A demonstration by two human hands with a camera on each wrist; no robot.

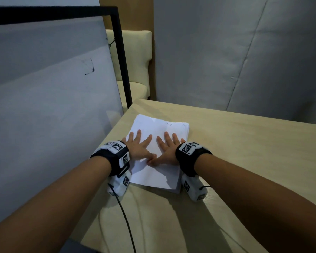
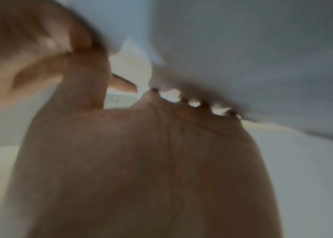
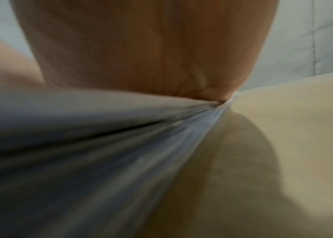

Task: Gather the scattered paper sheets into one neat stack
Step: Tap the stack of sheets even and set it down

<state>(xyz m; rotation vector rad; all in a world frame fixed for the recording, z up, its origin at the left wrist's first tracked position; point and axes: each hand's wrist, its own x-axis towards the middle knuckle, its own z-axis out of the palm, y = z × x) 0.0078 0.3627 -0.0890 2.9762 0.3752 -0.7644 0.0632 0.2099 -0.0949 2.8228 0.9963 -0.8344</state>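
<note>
Because both wrist views are blurred and filled by skin, they show little: the left wrist view gives only the palm of the left hand point(image 2: 133, 169) against white paper, and the right wrist view catches the layered edge of the paper stack point(image 3: 212, 112) under the right hand point(image 3: 141, 48). From the head view, the paper stack point(image 1: 153, 172) lies on the beige table point(image 1: 244, 152) near its left edge, long axis running away from the person, tilted slightly right. Left hand point(image 1: 140, 147) and right hand point(image 1: 167, 148) rest flat on it, fingers straight and spread, thumbs touching, hiding its middle.
</note>
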